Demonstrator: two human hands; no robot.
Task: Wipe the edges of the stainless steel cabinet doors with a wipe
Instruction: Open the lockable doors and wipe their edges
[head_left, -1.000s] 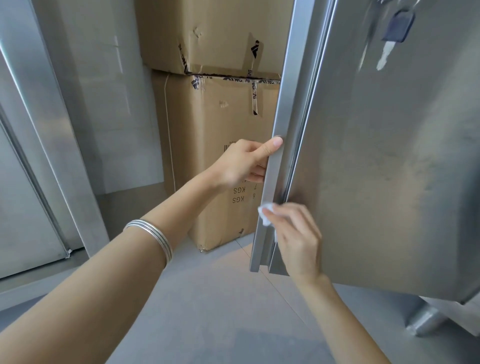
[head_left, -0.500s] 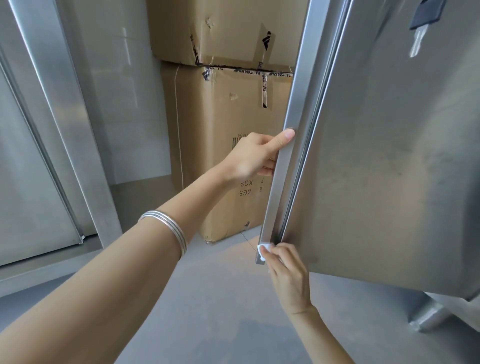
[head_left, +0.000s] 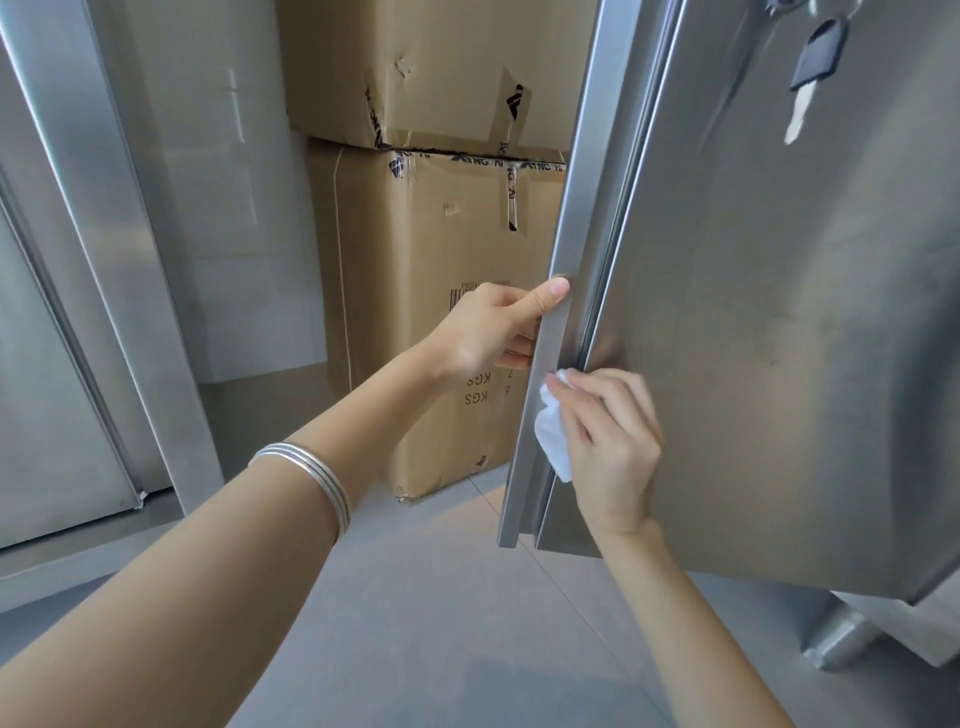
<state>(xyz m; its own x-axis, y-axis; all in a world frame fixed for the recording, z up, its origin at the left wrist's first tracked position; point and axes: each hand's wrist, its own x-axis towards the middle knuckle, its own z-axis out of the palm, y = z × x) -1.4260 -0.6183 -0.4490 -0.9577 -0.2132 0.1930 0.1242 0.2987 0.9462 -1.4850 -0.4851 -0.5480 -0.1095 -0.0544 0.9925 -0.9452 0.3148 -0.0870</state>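
1. Right hand (head_left: 615, 447) has its fingers curled round a crumpled white wipe (head_left: 551, 434) and presses it against the free side edge of the stainless steel cabinet door (head_left: 779, 312).
2. The wipe sits on the lower half of that edge, above the door's bottom corner. It covers the groove between the folded edge (head_left: 569, 249) and the flat door face.
3. Part of the wipe sticks out past the fingertips, toward the folded edge.
4. Left hand (head_left: 493, 332) grips the cabinet door by the folded edge, just above the wipe. The thumb lies flat on the front of the fold and the fingers curl behind it.
5. The two hands are near each other but do not touch.
6. Several thin silver bangles (head_left: 311, 475) circle the left forearm.
7. A key with a dark head (head_left: 821, 52) hangs near the top edge of the door face.
8. Behind the door's free edge, one taped cardboard box (head_left: 431, 322) stands on the grey floor (head_left: 415, 623). A second cardboard box (head_left: 431, 67) is stacked on top of it.
9. At the left, a stainless steel upright (head_left: 104, 249) slants beside another steel panel (head_left: 47, 389).
10. A round metal leg (head_left: 836, 634) shows under the door's bottom edge, at the lower right.
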